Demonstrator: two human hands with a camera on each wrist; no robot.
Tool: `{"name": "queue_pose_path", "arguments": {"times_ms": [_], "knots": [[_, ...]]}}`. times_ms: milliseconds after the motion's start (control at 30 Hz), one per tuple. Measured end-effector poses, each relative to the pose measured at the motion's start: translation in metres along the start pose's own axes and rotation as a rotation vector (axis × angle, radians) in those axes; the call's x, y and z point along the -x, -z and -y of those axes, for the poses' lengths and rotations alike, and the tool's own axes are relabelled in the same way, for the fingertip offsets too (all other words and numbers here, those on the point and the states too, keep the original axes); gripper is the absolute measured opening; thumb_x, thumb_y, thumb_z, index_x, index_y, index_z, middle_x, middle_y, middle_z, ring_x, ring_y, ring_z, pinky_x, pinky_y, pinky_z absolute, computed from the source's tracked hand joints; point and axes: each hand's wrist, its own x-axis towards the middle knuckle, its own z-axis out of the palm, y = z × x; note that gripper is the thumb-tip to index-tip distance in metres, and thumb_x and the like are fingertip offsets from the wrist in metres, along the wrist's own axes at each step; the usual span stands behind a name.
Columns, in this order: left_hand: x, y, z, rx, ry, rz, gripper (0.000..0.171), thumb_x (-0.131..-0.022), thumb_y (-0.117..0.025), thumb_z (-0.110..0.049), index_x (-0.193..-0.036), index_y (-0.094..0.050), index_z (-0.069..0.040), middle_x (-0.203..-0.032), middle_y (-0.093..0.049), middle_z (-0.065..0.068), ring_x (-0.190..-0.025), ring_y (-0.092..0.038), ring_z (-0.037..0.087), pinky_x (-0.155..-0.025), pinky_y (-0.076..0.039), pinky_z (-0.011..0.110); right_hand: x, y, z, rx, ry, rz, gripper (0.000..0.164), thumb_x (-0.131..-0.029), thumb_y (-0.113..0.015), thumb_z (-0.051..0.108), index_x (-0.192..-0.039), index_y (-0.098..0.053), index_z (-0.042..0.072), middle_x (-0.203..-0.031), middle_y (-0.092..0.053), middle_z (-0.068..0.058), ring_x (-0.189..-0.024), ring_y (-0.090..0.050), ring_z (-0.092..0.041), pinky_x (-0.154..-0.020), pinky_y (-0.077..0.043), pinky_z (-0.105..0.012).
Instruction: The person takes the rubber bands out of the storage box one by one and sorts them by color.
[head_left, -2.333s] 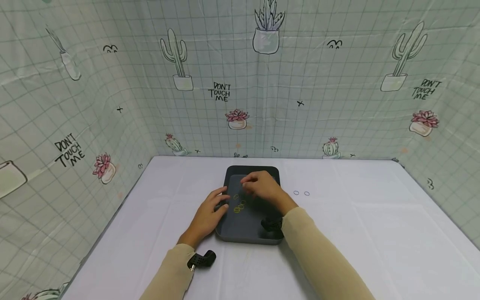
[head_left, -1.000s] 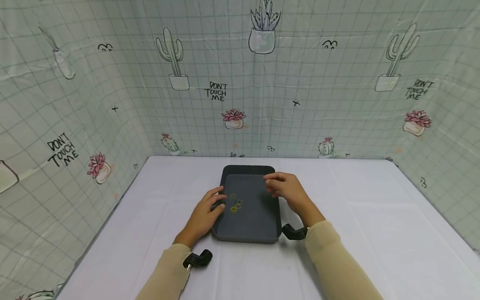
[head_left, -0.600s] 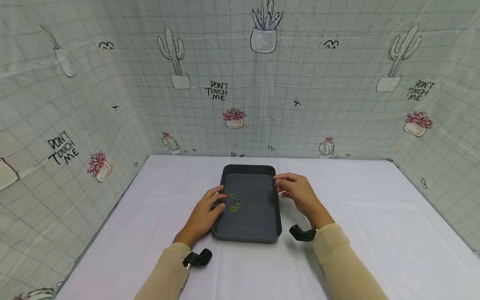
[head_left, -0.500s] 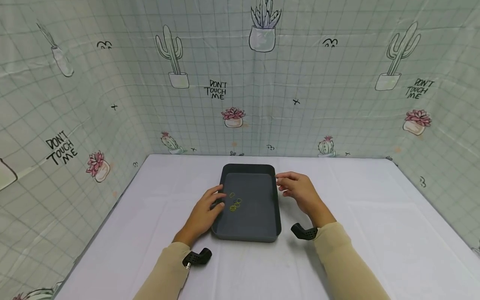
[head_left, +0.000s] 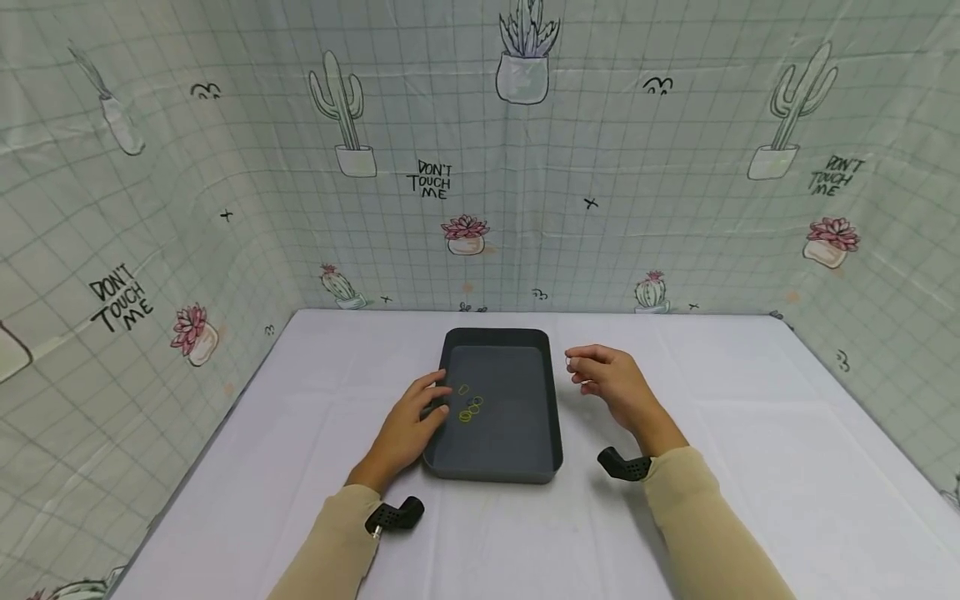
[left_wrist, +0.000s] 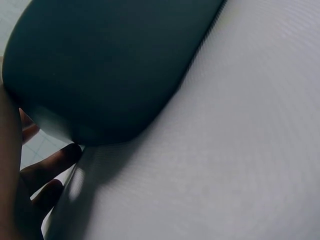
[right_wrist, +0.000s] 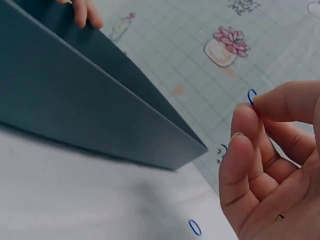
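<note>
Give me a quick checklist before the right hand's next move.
1. Held ring secure: ok, the right hand pinches it at the fingertips.
2. Right hand clear of the tray: ok, it is beyond the right wall.
3. Left hand at tray: ok, fingers at the left rim.
4. Table ring count: cannot tell; right wrist view shows one blue table ring.
5. Tray all yellow: not ok, a bluish ring appears among yellow rings.

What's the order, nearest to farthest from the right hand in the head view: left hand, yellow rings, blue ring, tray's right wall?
1. Blue ring: pinched by the right hand.
2. Tray's right wall: just left of that hand.
3. Yellow rings: inside the tray, left half.
4. Left hand: at the tray's left side.
</note>
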Motion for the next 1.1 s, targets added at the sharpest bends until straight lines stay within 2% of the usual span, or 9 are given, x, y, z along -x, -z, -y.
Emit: {"name": "queue_pose_path", "arguments": {"times_ms": [200, 300, 500, 667, 967, 1100], "knots": [[0.001, 0.001, 0.002, 0.01, 0.003, 0.006, 0.034, -0.102, -0.058, -0.021, -0.133, -0.064, -0.007, -0.156, -0.04, -0.005, -0.146, -0.031, 0.02, -0.115, -0.031, 0.05, 0.0, 0.009, -0.002, -0.008, 0.031, 0.007, 0.031, -0.1, -0.065, 0.02, -0.122, -0.065, -0.001, -0.106, -0.065, -0.01, -0.085, -0.062, -0.015, -0.075, -0.056, -0.027], [-0.002, -0.001, 0.0, 0.007, -0.008, 0.014, 0.035, -0.102, -0.058, -0.021, -0.134, -0.064, -0.007, -0.156, -0.039, -0.005, -0.147, -0.031, 0.021, -0.116, -0.029, 0.05, 0.003, 0.018, -0.002, -0.022, 0.035, -0.006, 0.029, -0.1, -0.064, 0.021, -0.121, -0.066, 0.0, -0.106, -0.065, -0.01, -0.086, -0.062, -0.016, -0.074, -0.056, -0.026], [-0.001, -0.001, 0.0, -0.005, 0.014, 0.012, 0.034, -0.102, -0.058, -0.02, -0.134, -0.064, -0.008, -0.156, -0.04, -0.005, -0.146, -0.031, 0.021, -0.115, -0.03, 0.05, 0.006, 0.026, -0.005, -0.035, 0.014, -0.012, 0.03, -0.101, -0.062, 0.02, -0.123, -0.064, -0.002, -0.103, -0.066, -0.006, -0.086, -0.062, -0.015, -0.073, -0.055, -0.025], [0.001, 0.0, 0.0, -0.004, 0.011, 0.004, 0.035, -0.102, -0.058, -0.02, -0.133, -0.064, -0.007, -0.156, -0.04, -0.004, -0.146, -0.031, 0.022, -0.116, -0.029, 0.051, 0.004, 0.032, -0.008, -0.047, 0.001, -0.044, 0.03, -0.101, -0.061, 0.017, -0.123, -0.063, -0.003, -0.103, -0.066, -0.006, -0.085, -0.061, -0.013, -0.073, -0.055, -0.024], [0.003, -0.001, -0.001, 0.003, 0.007, 0.007, 0.035, -0.102, -0.058, -0.02, -0.134, -0.064, -0.008, -0.156, -0.04, -0.004, -0.146, -0.032, 0.022, -0.115, -0.031, 0.051, 0.01, 0.053, -0.016, -0.074, -0.081, -0.113, 0.031, -0.1, -0.063, 0.019, -0.125, -0.064, 0.0, -0.105, -0.068, -0.003, -0.086, -0.064, -0.012, -0.075, -0.055, -0.025], [0.002, 0.0, -0.002, 0.009, 0.005, 0.003, 0.035, -0.102, -0.058, -0.021, -0.134, -0.064, -0.008, -0.156, -0.04, -0.005, -0.146, -0.032, 0.022, -0.115, -0.031, 0.051, 0.009, 0.062, -0.02, -0.077, -0.082, -0.14, 0.031, -0.1, -0.064, 0.019, -0.124, -0.065, 0.0, -0.105, -0.069, -0.003, -0.085, -0.064, -0.01, -0.075, -0.055, -0.024]]}}
